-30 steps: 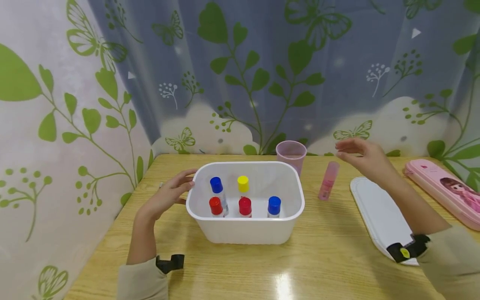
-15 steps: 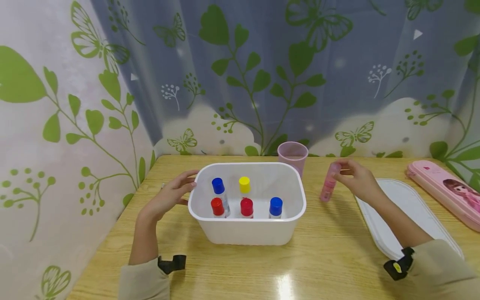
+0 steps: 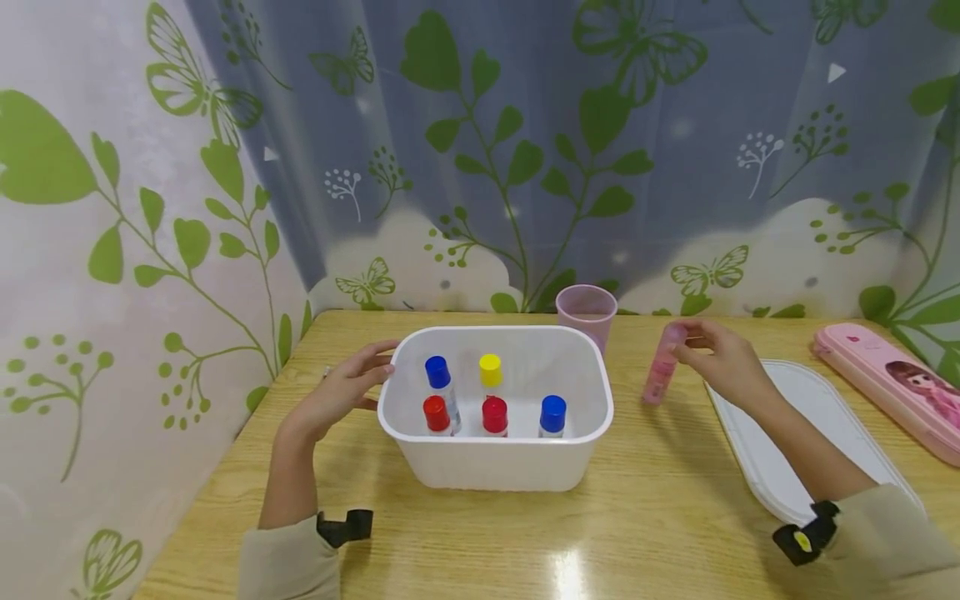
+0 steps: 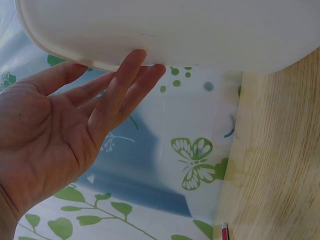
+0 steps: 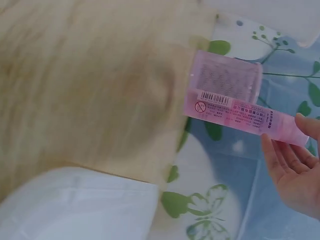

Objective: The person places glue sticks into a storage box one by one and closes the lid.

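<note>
A white tub [image 3: 495, 467] stands mid-table and holds several small bottles with blue [image 3: 437, 372], yellow [image 3: 491, 370] and red [image 3: 494, 414] caps. My left hand [image 3: 372, 369] is open, its straight fingertips [image 4: 142, 62] resting against the rim on the tub's [image 4: 200, 30] left side. To the right of the tub, a pink tube [image 3: 662, 367] stands tilted on the table. My right hand [image 3: 686, 340] pinches its top end. In the right wrist view the pink tube [image 5: 240, 112] lies across the frame with my fingers [image 5: 295, 165] at its end.
A translucent pink cup [image 3: 587, 311] stands just behind the tub and close to the tube. A white lid [image 3: 813, 417] lies flat under my right forearm. A pink pencil case [image 3: 892, 383] lies at the far right. Patterned curtains close off the back and left.
My right hand came down from above the table to the pink tube and took hold of its top. The left hand and tub have not moved.
</note>
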Action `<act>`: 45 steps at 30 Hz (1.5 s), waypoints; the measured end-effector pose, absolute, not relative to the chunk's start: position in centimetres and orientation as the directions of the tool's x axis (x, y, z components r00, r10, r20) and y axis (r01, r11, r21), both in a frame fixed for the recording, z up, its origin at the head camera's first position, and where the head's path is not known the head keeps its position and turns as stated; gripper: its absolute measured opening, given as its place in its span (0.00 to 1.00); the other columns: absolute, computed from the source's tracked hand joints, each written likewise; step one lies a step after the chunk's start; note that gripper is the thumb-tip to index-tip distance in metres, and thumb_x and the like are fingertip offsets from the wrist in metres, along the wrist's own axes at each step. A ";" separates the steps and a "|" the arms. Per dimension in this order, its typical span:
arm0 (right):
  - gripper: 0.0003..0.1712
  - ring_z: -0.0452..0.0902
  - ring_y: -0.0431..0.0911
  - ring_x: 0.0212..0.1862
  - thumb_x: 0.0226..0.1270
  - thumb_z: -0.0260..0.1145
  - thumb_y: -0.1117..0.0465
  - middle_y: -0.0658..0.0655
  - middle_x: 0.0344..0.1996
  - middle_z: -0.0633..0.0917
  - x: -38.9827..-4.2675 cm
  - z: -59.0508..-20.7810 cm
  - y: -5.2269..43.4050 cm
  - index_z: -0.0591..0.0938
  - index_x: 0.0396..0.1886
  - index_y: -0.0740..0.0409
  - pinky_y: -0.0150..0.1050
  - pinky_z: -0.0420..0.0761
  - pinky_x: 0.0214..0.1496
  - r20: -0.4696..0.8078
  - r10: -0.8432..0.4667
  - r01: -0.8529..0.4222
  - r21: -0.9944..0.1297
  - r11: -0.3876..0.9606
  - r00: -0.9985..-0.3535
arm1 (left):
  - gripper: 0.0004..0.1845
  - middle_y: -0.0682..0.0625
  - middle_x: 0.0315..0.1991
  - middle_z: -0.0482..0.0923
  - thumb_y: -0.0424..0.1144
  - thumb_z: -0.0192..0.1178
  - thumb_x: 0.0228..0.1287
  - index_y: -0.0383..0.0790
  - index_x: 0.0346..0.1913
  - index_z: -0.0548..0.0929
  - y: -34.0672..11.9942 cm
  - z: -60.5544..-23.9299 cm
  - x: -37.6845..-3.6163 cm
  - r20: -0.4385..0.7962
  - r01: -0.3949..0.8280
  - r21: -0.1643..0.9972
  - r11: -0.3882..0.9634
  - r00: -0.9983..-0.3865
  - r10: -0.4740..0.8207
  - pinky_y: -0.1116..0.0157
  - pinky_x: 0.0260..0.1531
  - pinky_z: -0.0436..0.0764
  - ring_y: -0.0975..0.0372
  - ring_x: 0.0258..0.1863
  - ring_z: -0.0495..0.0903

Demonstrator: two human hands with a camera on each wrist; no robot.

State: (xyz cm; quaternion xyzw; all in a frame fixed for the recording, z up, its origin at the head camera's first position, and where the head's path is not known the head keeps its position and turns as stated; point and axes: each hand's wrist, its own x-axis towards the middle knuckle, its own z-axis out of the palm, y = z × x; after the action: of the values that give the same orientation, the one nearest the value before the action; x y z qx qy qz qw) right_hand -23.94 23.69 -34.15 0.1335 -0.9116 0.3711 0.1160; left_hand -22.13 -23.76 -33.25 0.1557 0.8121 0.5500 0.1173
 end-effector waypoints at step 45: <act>0.21 0.76 0.41 0.41 0.64 0.63 0.58 0.59 0.40 0.81 -22.1 -23.3 15.4 0.75 0.54 0.63 0.28 0.75 0.36 0.453 -0.300 -0.542 -0.653 0.529 -0.839 | 0.26 0.36 0.62 0.62 0.43 0.45 0.72 0.39 0.69 0.56 -23.7 -33.1 -22.1 -0.015 0.129 0.930 0.345 -0.922 0.386 0.52 0.44 0.76 0.45 0.56 0.68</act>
State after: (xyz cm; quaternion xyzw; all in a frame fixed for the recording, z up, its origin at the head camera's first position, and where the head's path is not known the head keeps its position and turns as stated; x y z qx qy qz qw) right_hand -22.06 15.42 -23.29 0.2440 -0.8624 0.4195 0.1441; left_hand -22.14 -23.67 -33.12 0.1586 0.8118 0.5498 0.1167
